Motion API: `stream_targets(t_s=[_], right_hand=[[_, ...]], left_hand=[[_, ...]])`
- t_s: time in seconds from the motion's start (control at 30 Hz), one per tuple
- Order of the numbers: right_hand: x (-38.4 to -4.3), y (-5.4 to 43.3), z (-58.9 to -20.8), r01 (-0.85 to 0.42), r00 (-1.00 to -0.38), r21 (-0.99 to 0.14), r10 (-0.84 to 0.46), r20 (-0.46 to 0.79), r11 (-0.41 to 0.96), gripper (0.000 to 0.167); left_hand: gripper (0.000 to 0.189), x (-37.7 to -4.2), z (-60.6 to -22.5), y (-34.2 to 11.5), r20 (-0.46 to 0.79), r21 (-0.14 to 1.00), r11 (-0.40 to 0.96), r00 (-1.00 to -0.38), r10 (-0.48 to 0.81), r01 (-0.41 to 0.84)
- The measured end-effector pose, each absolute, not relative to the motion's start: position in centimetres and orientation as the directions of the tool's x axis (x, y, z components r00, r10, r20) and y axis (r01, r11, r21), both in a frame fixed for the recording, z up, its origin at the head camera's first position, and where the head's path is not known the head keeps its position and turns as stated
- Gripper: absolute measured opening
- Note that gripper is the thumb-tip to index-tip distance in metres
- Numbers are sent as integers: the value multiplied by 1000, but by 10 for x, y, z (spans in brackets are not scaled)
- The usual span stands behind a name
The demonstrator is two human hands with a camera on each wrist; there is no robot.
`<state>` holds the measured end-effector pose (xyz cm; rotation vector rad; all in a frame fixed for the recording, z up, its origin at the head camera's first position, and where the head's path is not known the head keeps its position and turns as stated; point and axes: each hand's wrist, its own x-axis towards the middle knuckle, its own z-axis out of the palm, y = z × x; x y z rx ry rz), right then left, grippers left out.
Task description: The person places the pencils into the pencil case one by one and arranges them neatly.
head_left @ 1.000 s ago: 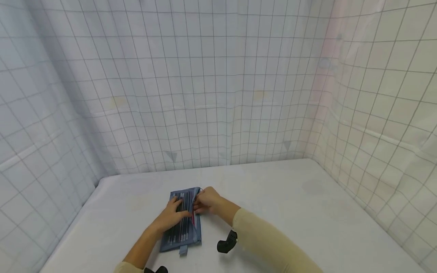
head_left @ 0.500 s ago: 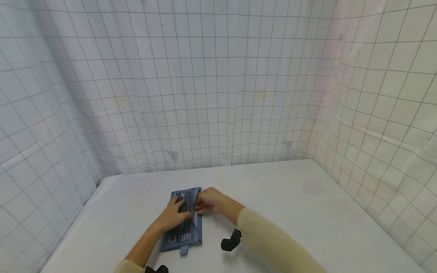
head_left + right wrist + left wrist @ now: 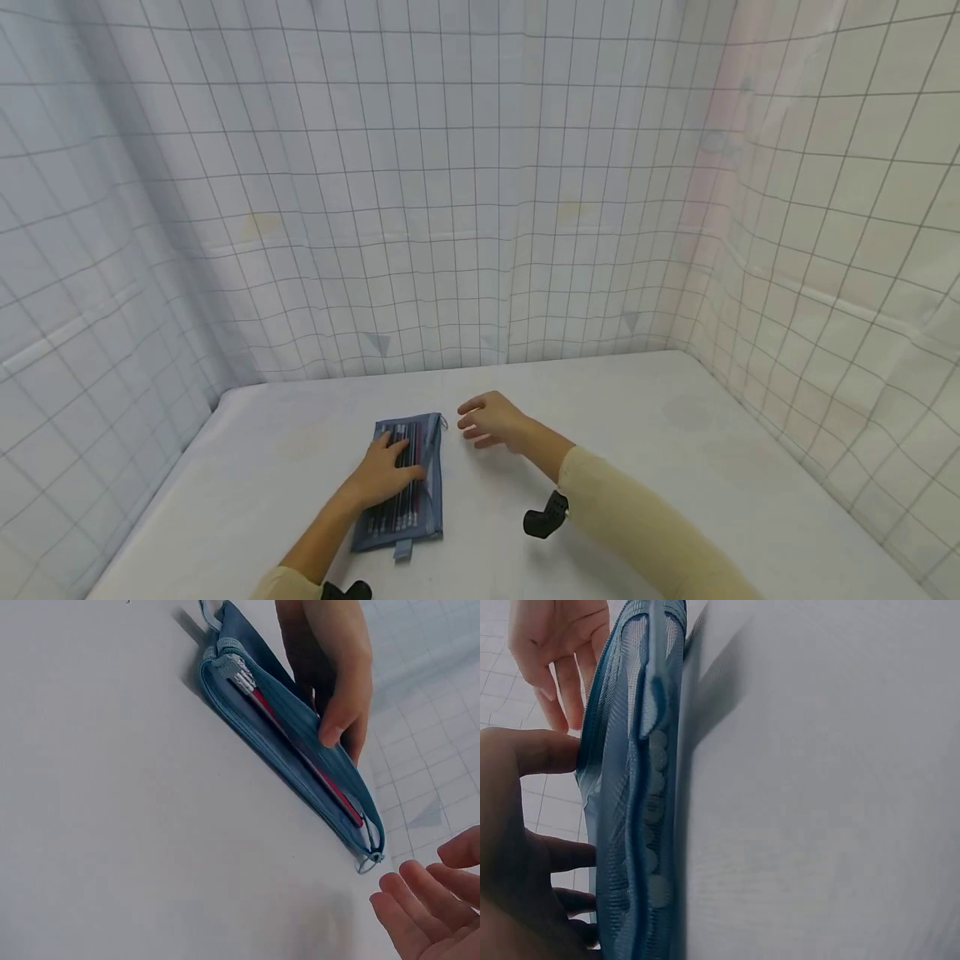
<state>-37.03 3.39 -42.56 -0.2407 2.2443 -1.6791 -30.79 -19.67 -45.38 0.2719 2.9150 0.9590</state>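
A blue mesh zip pencil case [image 3: 431, 508] lies flat on the white table, with several pencils inside. Its zipped side gapes in the right wrist view, where a red pencil [image 3: 330, 785] shows within the opening. Round pale pencil ends [image 3: 657, 780] show through the mesh in the left wrist view. My left hand [image 3: 378, 477] rests on top of the case with fingers spread, the thumb close to the zipped edge. Just right of the case's far corner, my right hand [image 3: 492, 421] hovers with relaxed fingers, holding nothing. A zip pull ring [image 3: 367, 863] hangs at that corner.
The white table [image 3: 600, 433] spreads to the right of the case. White grid-patterned curtains [image 3: 465, 208] enclose its back and sides. A small fabric tab [image 3: 402, 550] sticks out from the case's near end. Black wrist devices [image 3: 546, 517] hang under both sleeves.
My right hand has left the case's open zipped edge and moved right, its fingers loosening. The lifted edge has settled lower. My left hand has stayed on the case.
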Motion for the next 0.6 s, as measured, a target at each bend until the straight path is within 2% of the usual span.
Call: stream_targets(t_s=[0.3, 0.43, 0.6], right_hand=[[-369, 66, -406, -190, -961, -843, -270, 55, 503, 30], [-367, 78, -401, -227, -962, -805, -254, 99, 548, 33], [-369, 92, -396, -246, -965, -768, -222, 138, 592, 30]], left_hand=[[92, -311, -464, -197, 50, 461, 865, -979, 198, 198], [101, -309, -466, -192, 35, 393, 903, -984, 176, 176], [106, -307, -463, -188, 4, 377, 916, -989, 148, 138]])
